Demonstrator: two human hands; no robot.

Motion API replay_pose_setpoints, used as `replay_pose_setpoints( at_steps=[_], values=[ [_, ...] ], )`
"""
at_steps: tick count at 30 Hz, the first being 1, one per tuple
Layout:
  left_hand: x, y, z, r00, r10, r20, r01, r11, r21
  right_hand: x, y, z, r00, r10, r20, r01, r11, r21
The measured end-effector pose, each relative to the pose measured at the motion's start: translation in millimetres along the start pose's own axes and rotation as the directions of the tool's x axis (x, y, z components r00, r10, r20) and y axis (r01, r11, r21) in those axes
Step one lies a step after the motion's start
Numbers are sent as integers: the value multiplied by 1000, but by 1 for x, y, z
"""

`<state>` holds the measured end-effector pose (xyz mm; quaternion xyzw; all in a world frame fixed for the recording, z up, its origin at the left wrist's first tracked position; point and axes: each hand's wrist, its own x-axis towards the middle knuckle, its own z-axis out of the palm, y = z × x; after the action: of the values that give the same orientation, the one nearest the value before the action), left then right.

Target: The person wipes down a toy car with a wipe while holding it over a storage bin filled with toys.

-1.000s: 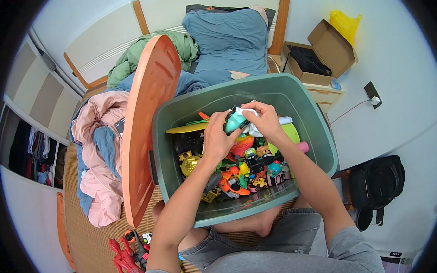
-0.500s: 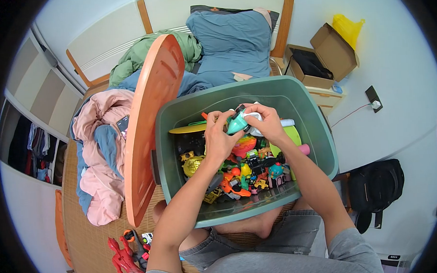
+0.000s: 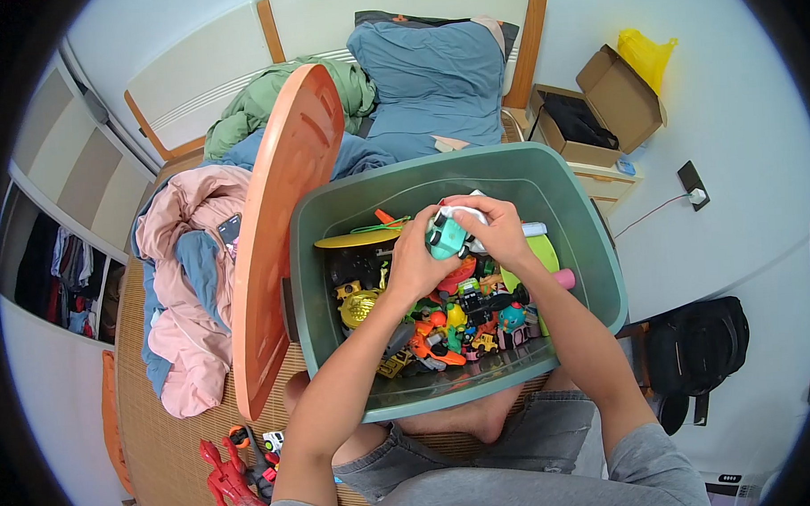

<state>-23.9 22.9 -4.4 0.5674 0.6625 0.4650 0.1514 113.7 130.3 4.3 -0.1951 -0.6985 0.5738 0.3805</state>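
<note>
Between both hands, above the toy bin, is a small teal-and-white toy car point(image 3: 444, 242) with black wheels. My left hand point(image 3: 413, 263) grips it from the left, fingers curled around its side. From the right, my right hand point(image 3: 501, 232) closes over its white part, and those fingers cover some of the toy. The green plastic bin point(image 3: 583, 247) holds many loose toys. Below my hands lie a yellow ball-like toy point(image 3: 360, 308), a teal round toy point(image 3: 512, 317) and an orange toy point(image 3: 433, 348). A yellow disc point(image 3: 360, 240) leans near the far left inside.
An orange lid point(image 3: 284, 230) stands upright against the bin's left side. Left of it are a pink blanket point(image 3: 195, 358) and a phone point(image 3: 229, 229). A red figure point(image 3: 230, 487) lies at the lower left. An open cardboard box point(image 3: 589, 148) and a black backpack point(image 3: 698, 345) are at right.
The toy car has been turned in my hands, its teal body now tilted downward with the wheels facing me more. My left fingers have shifted around it, and both hands remain over the bin.
</note>
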Motion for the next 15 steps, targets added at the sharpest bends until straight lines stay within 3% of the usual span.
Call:
replay_pose_setpoints(
  at_steps=[4, 7, 10, 15],
  values=[
    [0, 9, -3, 999, 51, -20, -50, 999, 21, 2, -1, -2, 993, 93, -76, -90, 995, 43],
    [-1, 10, -4, 997, 66, -36, -65, 997, 33, 2, 1, -3, 998, 61, 7, -61, 998, 6],
    [-2, 7, -4, 995, 92, -43, -89, 994, 59, 0, -2, -1, 987, 159, 22, -159, 987, 20],
    [-3, 10, -4, 995, 99, -33, -96, 993, 73, 1, 3, -6, 967, 254, 29, -256, 953, 162]
  ],
)
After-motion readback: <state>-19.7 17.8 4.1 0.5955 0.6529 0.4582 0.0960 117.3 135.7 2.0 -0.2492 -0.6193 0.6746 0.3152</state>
